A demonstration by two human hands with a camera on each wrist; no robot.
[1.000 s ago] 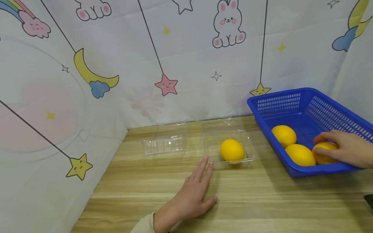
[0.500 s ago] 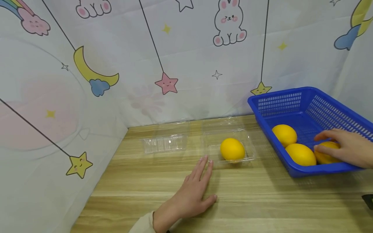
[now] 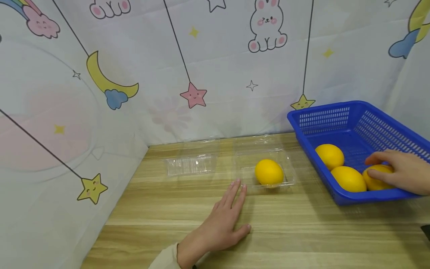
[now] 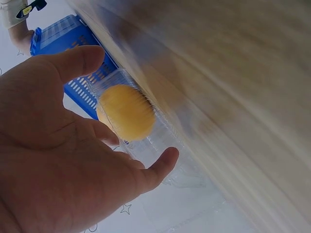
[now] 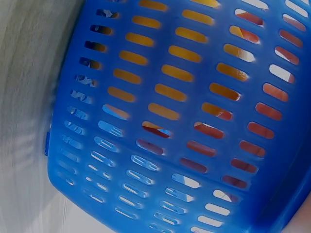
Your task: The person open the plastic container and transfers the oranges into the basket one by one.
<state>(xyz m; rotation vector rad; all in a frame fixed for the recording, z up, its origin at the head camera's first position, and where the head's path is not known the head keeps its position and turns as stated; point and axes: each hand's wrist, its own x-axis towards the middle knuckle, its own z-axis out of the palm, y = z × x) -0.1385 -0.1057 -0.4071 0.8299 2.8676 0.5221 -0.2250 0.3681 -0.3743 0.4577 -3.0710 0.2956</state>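
My right hand [image 3: 401, 170] reaches over the near rim of the blue basket [image 3: 349, 140], thumb and fingers curved round a round yellow fruit [image 3: 374, 177]. Two more yellow fruits lie beside it, one yellow fruit [image 3: 347, 179] against it and another farther back. In the right wrist view the basket wall [image 5: 146, 107] hides most of the hand and fruit. My left hand [image 3: 218, 226] is at the table with straight, spread fingers, holding nothing. Its fingertips reach the near left corner of a clear plastic box [image 3: 246, 160], where a single yellow fruit [image 3: 268, 172] sits.
A second clear plastic box [image 3: 191, 166] stands on the wooden table [image 3: 151, 213] to the left, with nothing visible in it. Behind rises a patterned cloth [image 3: 221, 67]. Part of a dark object [image 3: 426, 233] shows at the right edge.
The view shifts very slightly. The right hand stays at the fruit in the basket, its fingers barely moving, and the left hand keeps its place.
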